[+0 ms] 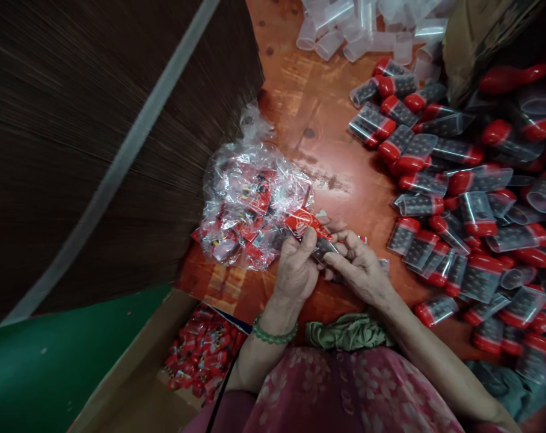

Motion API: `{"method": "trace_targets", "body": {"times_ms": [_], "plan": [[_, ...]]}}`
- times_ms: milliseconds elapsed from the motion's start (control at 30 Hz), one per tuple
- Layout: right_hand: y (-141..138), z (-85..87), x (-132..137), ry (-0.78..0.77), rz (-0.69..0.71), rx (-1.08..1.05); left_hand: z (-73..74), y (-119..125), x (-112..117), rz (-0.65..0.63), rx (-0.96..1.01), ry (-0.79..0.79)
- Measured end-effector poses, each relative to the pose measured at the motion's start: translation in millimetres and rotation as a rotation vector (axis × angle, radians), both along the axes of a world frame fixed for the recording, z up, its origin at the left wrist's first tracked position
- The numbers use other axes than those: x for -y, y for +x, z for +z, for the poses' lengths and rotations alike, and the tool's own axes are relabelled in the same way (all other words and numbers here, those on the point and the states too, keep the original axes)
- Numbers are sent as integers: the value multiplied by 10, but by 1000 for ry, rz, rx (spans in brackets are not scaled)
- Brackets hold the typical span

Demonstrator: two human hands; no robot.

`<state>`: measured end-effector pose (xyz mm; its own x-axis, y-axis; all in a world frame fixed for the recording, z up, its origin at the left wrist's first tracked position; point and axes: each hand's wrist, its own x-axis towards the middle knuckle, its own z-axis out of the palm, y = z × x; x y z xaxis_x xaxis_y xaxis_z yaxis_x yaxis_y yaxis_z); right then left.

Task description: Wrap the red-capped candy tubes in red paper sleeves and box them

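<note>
My left hand (295, 264) and my right hand (361, 267) meet over the red-brown table (327, 138), fingers pinched round one small clear tube (323, 248) of dark pieces. A red printed wrapper (305, 222) sticks out above the tube, at my left fingertips. A green bead bracelet (273, 334) circles my left wrist. Just left of my hands lies a crumpled clear plastic bag (250, 198) holding more red printed wrappers.
A heap of filled clear tubes with red caps (457, 198) covers the table's right side. Empty clear tubes (367, 27) lie at the far edge. A cardboard box (201, 358) with packed red items stands lower left, beside a large dark bundle (97, 132) and a green surface (52, 367).
</note>
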<state>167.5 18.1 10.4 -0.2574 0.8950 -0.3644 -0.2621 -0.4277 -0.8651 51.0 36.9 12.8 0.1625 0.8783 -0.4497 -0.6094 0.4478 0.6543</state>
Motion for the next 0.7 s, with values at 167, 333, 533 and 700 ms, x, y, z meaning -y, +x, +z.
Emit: {"method": "trace_targets", "body": {"times_ms": [167, 333, 533, 700], "plan": [[-31, -50, 35, 8, -72, -15, 13, 79, 126, -13, -49, 13], [0, -28, 83, 32, -95, -9, 36, 68, 263, -85, -85, 40], [70, 79, 174, 126, -99, 31, 63, 61, 452, -146, -94, 183], [129, 220, 282, 249, 60, 120, 214, -93, 650, -113, -215, 199]]}}
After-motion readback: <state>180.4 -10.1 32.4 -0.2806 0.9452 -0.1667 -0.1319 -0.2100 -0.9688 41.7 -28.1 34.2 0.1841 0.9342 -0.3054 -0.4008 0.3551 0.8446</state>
